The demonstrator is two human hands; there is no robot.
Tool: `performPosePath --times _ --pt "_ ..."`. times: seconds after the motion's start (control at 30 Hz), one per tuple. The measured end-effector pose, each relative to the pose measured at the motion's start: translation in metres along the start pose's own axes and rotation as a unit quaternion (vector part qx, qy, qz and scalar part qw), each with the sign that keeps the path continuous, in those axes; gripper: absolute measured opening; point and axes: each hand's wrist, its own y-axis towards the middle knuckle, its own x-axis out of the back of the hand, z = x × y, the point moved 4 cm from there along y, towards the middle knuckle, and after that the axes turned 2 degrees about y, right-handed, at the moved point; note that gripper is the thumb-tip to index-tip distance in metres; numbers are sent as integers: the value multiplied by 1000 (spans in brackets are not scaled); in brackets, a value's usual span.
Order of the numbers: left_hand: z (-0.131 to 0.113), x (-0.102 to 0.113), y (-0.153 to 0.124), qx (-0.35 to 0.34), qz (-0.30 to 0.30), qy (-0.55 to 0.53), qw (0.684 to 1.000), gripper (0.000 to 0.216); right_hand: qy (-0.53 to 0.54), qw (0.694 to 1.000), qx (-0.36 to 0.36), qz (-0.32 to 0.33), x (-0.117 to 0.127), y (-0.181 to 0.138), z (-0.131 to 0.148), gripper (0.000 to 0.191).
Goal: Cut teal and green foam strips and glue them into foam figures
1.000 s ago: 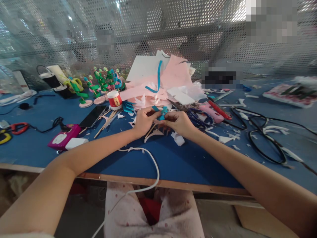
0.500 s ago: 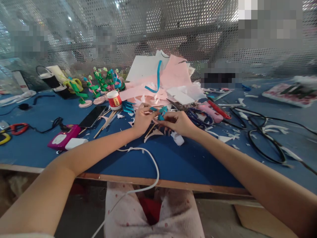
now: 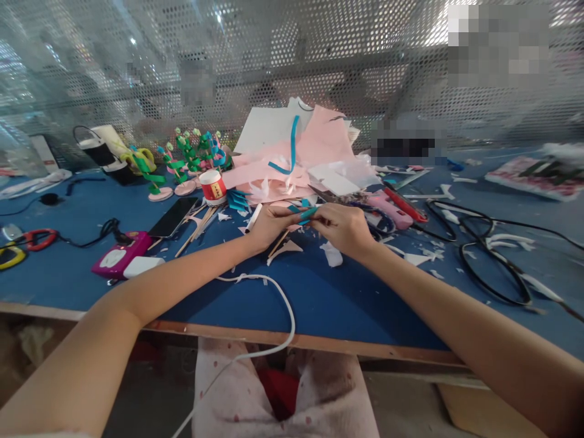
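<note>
My left hand (image 3: 270,227) and my right hand (image 3: 345,226) meet above the middle of the table. Both pinch a small folded blue paper strip (image 3: 308,214), which shows between their fingertips. Part of the strip is hidden behind the fingers. Close beside my left hand is a white pen-like stick (image 3: 254,217) with a dark tip; whether the hand touches it I cannot tell. Below the hands lie a pale paper scrap (image 3: 286,248) and a crumpled white piece (image 3: 332,254). A longer blue strip (image 3: 293,143) rests on pink sheets (image 3: 322,137) behind.
Green and blue paper plants (image 3: 185,158) on round pink bases stand left, near a red and white cup (image 3: 212,187). A phone (image 3: 173,217) and magenta box (image 3: 121,252) lie nearer. Right are a pink glue gun (image 3: 390,208), black cables (image 3: 483,267) and scraps. A white cable (image 3: 278,292) crosses the front edge.
My right hand has turned, its knuckles now higher, and the blue strip lies flatter between the fingertips. The white pen-like stick now shows beside my left hand. The view has shifted slightly.
</note>
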Motion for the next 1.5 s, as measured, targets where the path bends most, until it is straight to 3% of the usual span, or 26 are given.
performPosePath --times 0.23,0.37,0.5,0.67,0.93,1.33,1.5 --pt "-7 -3 -5 -29 3 -12 999 27 -39 993 -112 -1 0 1 -5 24" --pt "-4 3 -1 -20 -50 -5 999 30 71 986 -143 43 -5 3 0 25" --pt "-3 9 2 -30 -98 -20 995 28 195 960 -192 63 -9 4 4 33" --pt "-1 6 2 2 -78 -61 995 30 219 949 -222 45 -10 5 2 36" --pt "6 11 7 -28 -71 -67 995 23 320 912 -257 22 -20 -1 -9 31" --pt "4 8 5 -9 -68 -55 996 32 190 969 -159 -10 -8 2 -5 13" --pt "-5 2 -1 -43 -19 -21 999 29 158 966 -193 -65 -6 -2 -8 8"
